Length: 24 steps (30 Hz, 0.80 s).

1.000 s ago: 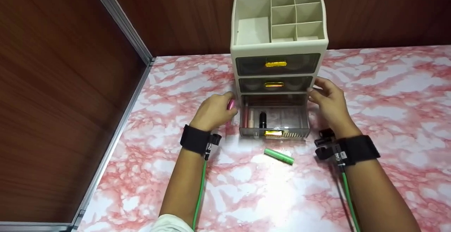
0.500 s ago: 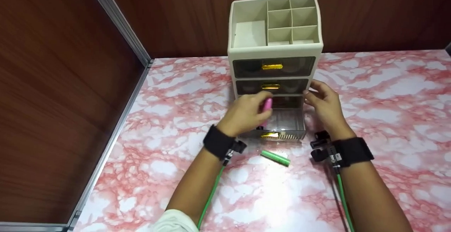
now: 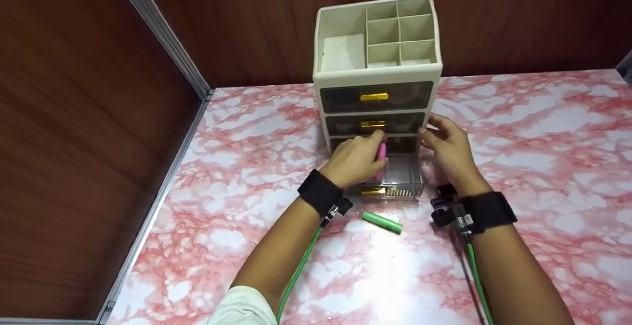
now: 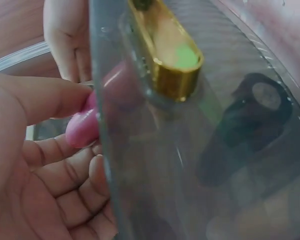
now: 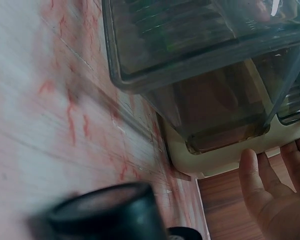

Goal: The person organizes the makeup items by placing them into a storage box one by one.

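My left hand (image 3: 355, 162) pinches a pink glossy tube (image 3: 380, 154) between thumb and fingers, over the pulled-out bottom drawer (image 3: 405, 186) of a cream drawer organizer (image 3: 377, 71). In the left wrist view, the pink tube (image 4: 85, 125) shows its rounded end beside the clear drawer front. A black tube (image 4: 245, 125) appears through that front; the left hand hides the drawer's left half in the head view. My right hand (image 3: 450, 147) rests at the organizer's right side, thumb at the front edge, fingers (image 5: 249, 170) along the side wall.
A green tube (image 3: 382, 222) lies on the pink-and-white marbled table (image 3: 237, 246) before the drawer. Two upper drawers with gold handles (image 3: 374, 96) are closed. Divided compartments (image 3: 383, 31) form the organizer's top. Brown wood-look panels (image 3: 247, 28) stand behind and at left.
My left hand has brought the pink tube rightward from beside the organizer to over the open bottom drawer. The right hand keeps its place at the organizer's side; the head view has shifted slightly.
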Tool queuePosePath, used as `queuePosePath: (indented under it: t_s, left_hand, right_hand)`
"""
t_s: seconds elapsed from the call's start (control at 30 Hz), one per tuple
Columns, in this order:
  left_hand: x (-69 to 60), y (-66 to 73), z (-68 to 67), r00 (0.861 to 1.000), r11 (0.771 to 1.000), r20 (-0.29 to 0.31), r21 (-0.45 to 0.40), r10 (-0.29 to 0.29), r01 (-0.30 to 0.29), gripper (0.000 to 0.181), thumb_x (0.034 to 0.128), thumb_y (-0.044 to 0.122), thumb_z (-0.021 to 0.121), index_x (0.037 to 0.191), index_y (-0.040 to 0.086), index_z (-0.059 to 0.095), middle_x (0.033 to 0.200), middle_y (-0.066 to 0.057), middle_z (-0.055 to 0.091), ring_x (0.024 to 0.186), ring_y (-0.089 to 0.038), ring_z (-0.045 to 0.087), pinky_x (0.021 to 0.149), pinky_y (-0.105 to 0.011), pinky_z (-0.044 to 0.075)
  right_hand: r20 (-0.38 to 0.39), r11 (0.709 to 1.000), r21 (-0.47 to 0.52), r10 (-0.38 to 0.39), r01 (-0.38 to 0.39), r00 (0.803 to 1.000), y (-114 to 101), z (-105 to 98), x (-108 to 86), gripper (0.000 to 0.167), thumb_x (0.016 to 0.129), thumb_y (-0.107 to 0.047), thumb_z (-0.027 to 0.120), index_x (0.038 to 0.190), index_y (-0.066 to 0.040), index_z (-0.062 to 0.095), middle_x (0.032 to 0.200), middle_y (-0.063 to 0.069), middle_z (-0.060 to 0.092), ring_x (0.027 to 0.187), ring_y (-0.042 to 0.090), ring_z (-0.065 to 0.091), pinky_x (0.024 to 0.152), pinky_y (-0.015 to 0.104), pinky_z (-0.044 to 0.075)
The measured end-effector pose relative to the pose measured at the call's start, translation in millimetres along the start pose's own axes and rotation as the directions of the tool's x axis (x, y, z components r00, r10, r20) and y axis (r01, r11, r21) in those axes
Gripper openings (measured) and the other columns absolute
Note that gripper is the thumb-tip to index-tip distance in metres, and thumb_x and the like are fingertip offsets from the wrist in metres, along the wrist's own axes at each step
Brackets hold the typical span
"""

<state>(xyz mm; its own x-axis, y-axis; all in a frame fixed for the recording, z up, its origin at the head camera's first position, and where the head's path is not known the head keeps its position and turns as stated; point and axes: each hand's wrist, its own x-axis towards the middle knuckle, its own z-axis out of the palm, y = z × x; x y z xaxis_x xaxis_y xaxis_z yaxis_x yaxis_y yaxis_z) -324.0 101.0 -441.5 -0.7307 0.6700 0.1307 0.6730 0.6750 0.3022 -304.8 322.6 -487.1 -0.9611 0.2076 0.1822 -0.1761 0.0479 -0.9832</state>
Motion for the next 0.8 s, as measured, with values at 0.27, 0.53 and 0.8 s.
queuePosePath:
  t_s: [0.27,0.53,0.8]
  left_hand:
    - [5.7,0.5,13.8,0.991,0.996,0.129,0.075,0.032,-0.042,0.019,0.0887,0.024,0.064,0.106,0.018,0.061,0.074,0.009,0.057,0.064,-0.010,0.057,0.055,-0.028,0.047]
    - [5.4,-6.9,15.9,0.973,0.991,0.232,0.135,-0.010,-0.022,0.019,0.0881,0.027,0.066,0.105,0.018,0.065,0.077,0.007,0.061,0.071,-0.013,0.059,0.063,-0.033,0.049]
    - [6.2,-11.4,15.2,0.970,0.974,0.242,0.220,-0.007,-0.047,0.029,0.0887,0.037,0.068,0.104,0.013,0.068,0.096,-0.003,0.066,0.089,-0.022,0.063,0.076,-0.039,0.051]
  right_hand:
    - [0.011,1.000,-0.017,-0.005,0.005,1.000,-2,0,-1.3,0.044,0.095,-0.014,0.064,0.135,0.002,0.052,0.135,0.019,0.053,0.107,0.016,0.061,0.085,0.027,0.052]
    - [0.011,1.000,-0.014,0.001,-0.001,1.000,-1,2,-1.5,0.044,0.095,-0.013,0.064,0.135,0.001,0.053,0.136,0.019,0.053,0.107,0.017,0.061,0.083,0.025,0.053]
    - [0.005,0.999,-0.032,0.010,-0.010,1.000,-2,-1,-1.1,0.044,0.095,-0.016,0.065,0.135,0.000,0.054,0.136,0.018,0.052,0.107,0.017,0.061,0.085,0.028,0.053]
